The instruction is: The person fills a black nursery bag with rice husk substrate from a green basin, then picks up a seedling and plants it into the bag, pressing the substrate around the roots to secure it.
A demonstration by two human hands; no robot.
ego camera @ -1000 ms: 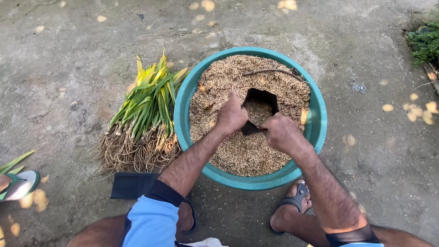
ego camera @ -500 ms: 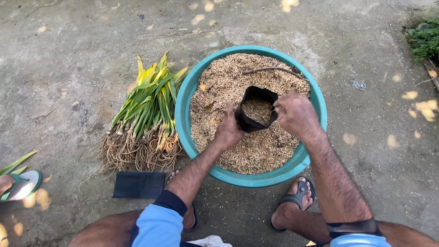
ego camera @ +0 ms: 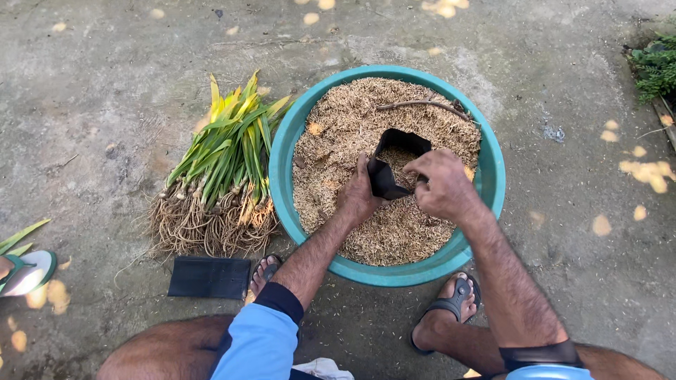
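A small black plastic grow bag (ego camera: 394, 158) stands open in a teal basin (ego camera: 493, 169) filled with brown rice husk (ego camera: 352, 112). My left hand (ego camera: 359, 197) rests on the husk against the bag's near left side, thumb on the bag. My right hand (ego camera: 442, 184) grips the bag's near right rim. The bag holds some husk. A thin stick (ego camera: 415, 105) lies on the husk at the back.
A bundle of green-leaved seedlings with tangled roots (ego camera: 218, 169) lies on the concrete left of the basin. A flat stack of black bags (ego camera: 210, 276) sits near my left foot. Another person's sandalled foot (ego camera: 21, 271) shows at the far left. Plants (ego camera: 655, 67) grow at the top right.
Both hands have shifted around the bag; my left hand moved from the husk up against the bag's side, and my right hand came down onto its near rim.
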